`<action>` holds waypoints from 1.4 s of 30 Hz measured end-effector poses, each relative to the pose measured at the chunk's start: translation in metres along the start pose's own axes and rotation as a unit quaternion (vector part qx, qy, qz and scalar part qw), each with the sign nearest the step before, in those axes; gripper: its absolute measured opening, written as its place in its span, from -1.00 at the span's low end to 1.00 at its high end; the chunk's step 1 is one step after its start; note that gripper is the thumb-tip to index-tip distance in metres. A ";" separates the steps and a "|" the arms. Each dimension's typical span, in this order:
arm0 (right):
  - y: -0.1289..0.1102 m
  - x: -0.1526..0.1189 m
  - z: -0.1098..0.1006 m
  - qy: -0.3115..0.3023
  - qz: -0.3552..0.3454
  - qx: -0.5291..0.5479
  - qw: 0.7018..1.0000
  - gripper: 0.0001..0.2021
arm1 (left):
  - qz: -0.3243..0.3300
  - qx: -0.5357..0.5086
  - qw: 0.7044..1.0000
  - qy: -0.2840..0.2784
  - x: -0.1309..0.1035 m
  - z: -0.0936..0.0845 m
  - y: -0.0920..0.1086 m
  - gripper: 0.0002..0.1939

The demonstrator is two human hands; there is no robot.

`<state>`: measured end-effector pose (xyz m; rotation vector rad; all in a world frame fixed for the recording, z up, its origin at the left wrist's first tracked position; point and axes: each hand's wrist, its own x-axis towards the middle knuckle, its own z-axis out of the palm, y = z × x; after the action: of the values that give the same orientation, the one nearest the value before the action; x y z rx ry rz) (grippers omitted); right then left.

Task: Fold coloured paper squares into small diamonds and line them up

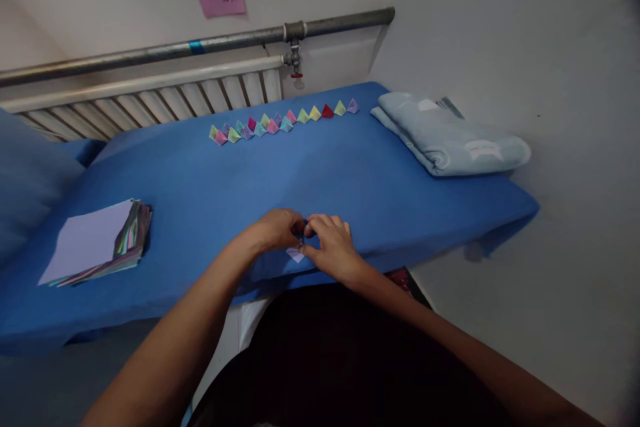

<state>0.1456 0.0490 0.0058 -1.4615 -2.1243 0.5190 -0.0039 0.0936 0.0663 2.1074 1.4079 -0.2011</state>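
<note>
Close to the bed's near edge, a small lilac folded paper point(295, 254) shows below my fingers. My left hand point(280, 228) is closed on its left side, fingers bent inward. From the right, my right hand point(333, 245) pinches at the same paper, with the thumb along its edge. The two hands nearly meet, and their fingers hide the upper part of the paper. Further back lies a long row of folded paper pieces point(273, 126) in many colours, doubled on its left half.
A stack of coloured paper sheets point(87, 240), lilac on top, lies at the left on the blue bed sheet point(200, 193). The folded pale blanket point(450, 137) rests at the right by the wall. Behind the bed are a radiator point(170, 97) and a metal pipe point(240, 39).
</note>
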 end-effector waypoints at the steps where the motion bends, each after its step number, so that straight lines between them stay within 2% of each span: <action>1: 0.001 -0.001 0.000 0.003 0.000 0.001 1.000 -0.85 | 0.006 0.001 1.000 -0.006 0.001 0.000 0.000 -0.80; 11: 0.015 -0.012 -0.007 0.043 0.009 0.013 0.999 -0.85 | 0.003 -0.014 1.000 -0.010 -0.002 0.001 0.000 -0.86; 16: 0.014 -0.013 -0.009 0.049 0.009 0.042 0.998 -0.89 | -0.023 -0.083 0.996 0.000 -0.010 0.003 -0.010 -0.84; 19: 0.010 -0.015 -0.012 0.066 0.023 0.116 0.991 -0.93 | -0.032 -0.155 0.987 0.026 -0.017 0.006 -0.019 -0.77; 21: 0.006 -0.017 -0.014 0.068 0.050 0.195 0.977 -0.91 | -0.035 -0.286 0.955 0.074 -0.023 0.012 -0.022 -0.79; 24: -0.004 -0.017 -0.015 0.040 0.086 0.317 0.944 -0.85 | -0.046 -0.507 0.847 0.155 -0.030 0.027 -0.018 -0.77; 27: -0.012 -0.014 -0.016 0.002 0.090 0.409 0.908 -0.89 | -0.052 -0.616 0.764 0.185 -0.033 0.043 -0.007 -0.72; 30: -0.015 -0.011 -0.014 -0.005 0.110 0.441 0.891 -0.92 | -0.040 -0.681 0.705 0.192 -0.034 0.055 0.003 -0.69; 32: -0.014 -0.010 -0.013 -0.002 0.123 0.439 0.890 -0.90 | -0.036 -0.696 0.692 0.190 -0.034 0.058 0.004 -0.68; 34: -0.012 -0.011 -0.012 -0.004 0.120 0.421 0.899 -0.88 | -0.028 -0.678 0.712 0.183 -0.034 0.059 0.003 -0.70; 35: -0.010 -0.011 -0.012 -0.002 0.110 0.402 0.909 -0.87 | -0.019 -0.655 0.733 0.181 -0.034 0.058 0.001 -0.72; 37: -0.007 -0.012 -0.013 0.016 0.069 0.336 0.939 -0.86 | 0.011 -0.572 0.797 0.194 -0.034 0.055 -0.004 -0.76; 40: -0.002 -0.011 -0.015 0.058 -0.054 0.178 0.981 -0.84 | 0.090 -0.333 0.900 0.267 -0.035 0.049 -0.010 -0.89; 42: 0.002 -0.008 -0.016 0.079 -0.147 0.060 0.984 -0.80 | 0.141 -0.144 0.925 0.321 -0.034 0.046 -0.012 -0.94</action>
<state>0.1586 0.0431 0.0158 -1.0627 -2.0939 0.3990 -0.0200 0.0440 0.0388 2.1739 1.3327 0.8320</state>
